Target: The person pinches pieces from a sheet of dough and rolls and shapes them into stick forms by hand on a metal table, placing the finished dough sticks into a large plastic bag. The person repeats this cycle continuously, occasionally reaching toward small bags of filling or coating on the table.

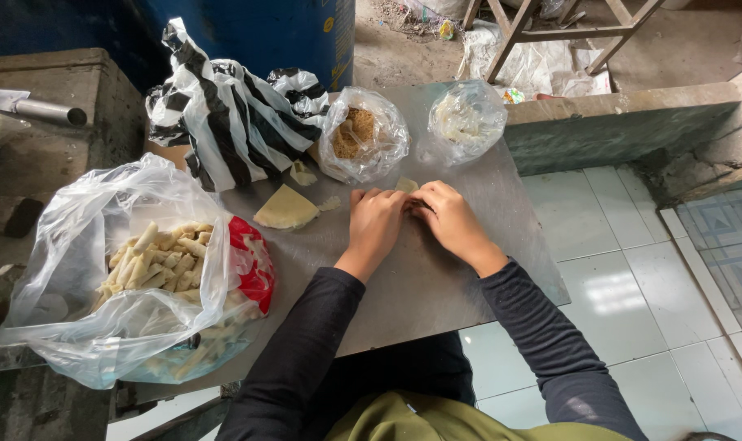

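While both hands, left and right, pinch a pale wrapper at frame centre, apparently rolling it, finished rolls fill the lower-left bag.

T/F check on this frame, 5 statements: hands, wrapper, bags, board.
1. Both hands, the left hand and the right hand, press a small pale wrapper on the grey board. True.
2. The large clear bag holds finished rolls. True.
3. The striped bag is red and white. False: black and white.
4. The loose pale wrapper sheet lies right of the hands. False: left of them.
5. Two small clear bags sit beyond the hands. True.
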Tool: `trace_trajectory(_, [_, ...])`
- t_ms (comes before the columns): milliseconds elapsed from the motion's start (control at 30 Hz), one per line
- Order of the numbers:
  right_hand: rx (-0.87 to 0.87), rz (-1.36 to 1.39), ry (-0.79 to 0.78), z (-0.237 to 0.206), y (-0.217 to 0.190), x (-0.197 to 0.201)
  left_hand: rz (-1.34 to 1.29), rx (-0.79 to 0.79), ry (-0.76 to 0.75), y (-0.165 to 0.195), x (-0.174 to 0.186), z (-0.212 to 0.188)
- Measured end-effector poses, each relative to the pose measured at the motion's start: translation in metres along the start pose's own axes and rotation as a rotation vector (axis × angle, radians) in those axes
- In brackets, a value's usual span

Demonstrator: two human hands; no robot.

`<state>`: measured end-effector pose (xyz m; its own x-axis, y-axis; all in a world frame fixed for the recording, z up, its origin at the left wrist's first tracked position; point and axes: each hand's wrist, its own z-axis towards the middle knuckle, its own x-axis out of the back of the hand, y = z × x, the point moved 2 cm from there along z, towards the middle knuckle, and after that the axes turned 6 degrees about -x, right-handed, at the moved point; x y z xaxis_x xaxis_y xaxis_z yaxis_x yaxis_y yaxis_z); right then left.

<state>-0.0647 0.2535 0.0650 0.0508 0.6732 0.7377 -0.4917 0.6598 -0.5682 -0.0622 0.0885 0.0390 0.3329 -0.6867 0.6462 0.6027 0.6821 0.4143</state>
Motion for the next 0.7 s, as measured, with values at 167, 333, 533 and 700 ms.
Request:
trace_trajectory(167, [0.089,-0.121,-0.024,0.017,0.014,0.001,0.025,0.028,0.039,-0.001,-0.005,0.003])
trace_trajectory(333, [-0.059,-0.211,-0.404,0.078,0.038,-0.001,0.200,0.250,-0.165,-0.015,-0.027,0.022])
trace_trajectory(533, [-0.024,-0.173,-0.581,0.096,0.051,-0.004,-0.098,0.203,-0.080,-0.040,-0.030,0.024])
trace_trajectory(700, [0.289,-0.082,-0.275,0.056,0.055,0.004,0.129,-0.058,-0.115,-0.028,-0.021,0.016])
